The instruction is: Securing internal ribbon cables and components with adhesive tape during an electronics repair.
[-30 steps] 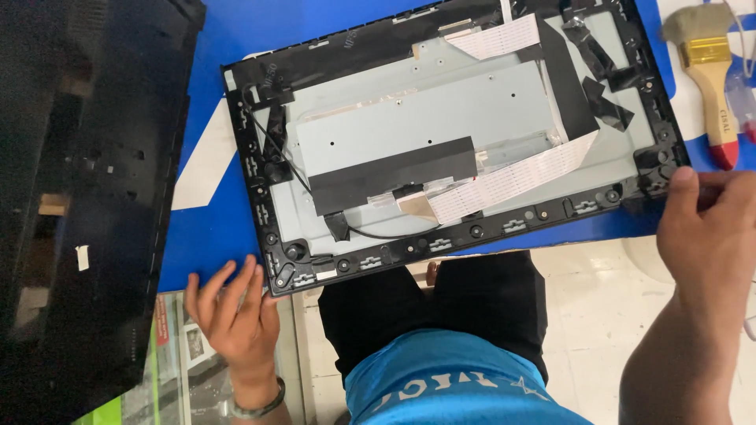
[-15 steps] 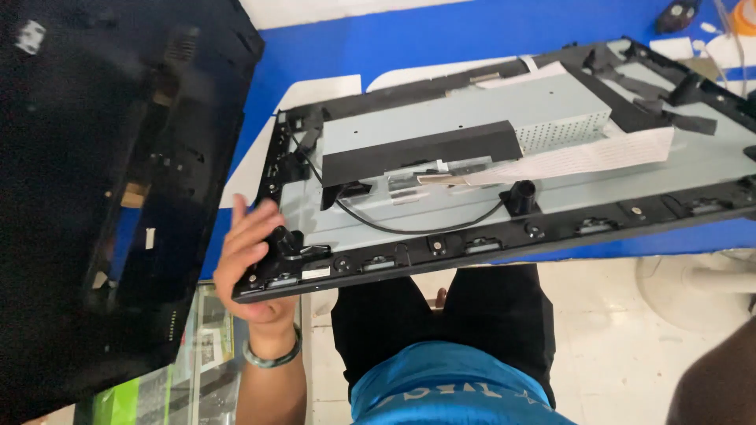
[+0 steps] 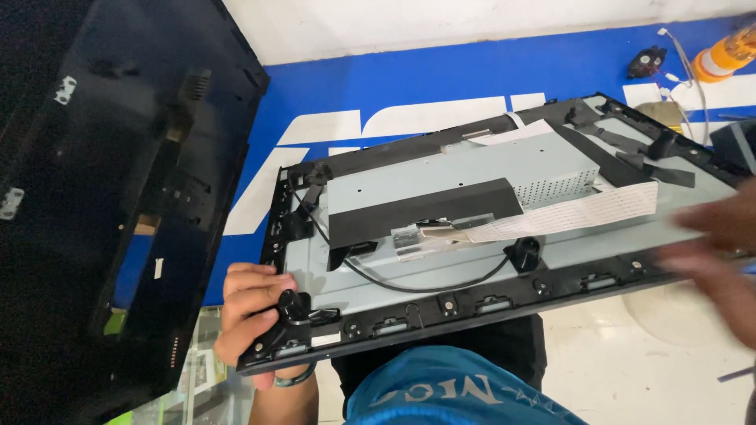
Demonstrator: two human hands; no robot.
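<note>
The left hand curls its fingers over the near-left corner of the opened black-framed monitor chassis with a grey metal back, gripping the frame (thumb hidden beneath). The chassis lies tilted across the blue table. The right hand, blurred at its right edge, has fingers I cannot read.

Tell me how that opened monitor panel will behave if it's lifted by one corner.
The panel probably stays fairly stiff, given its metal backplate and black frame. Being wide and flat, it may sag or twist when held only where the left hand grips. The white ribbon cable looks floppy and could snag or tear.
</note>
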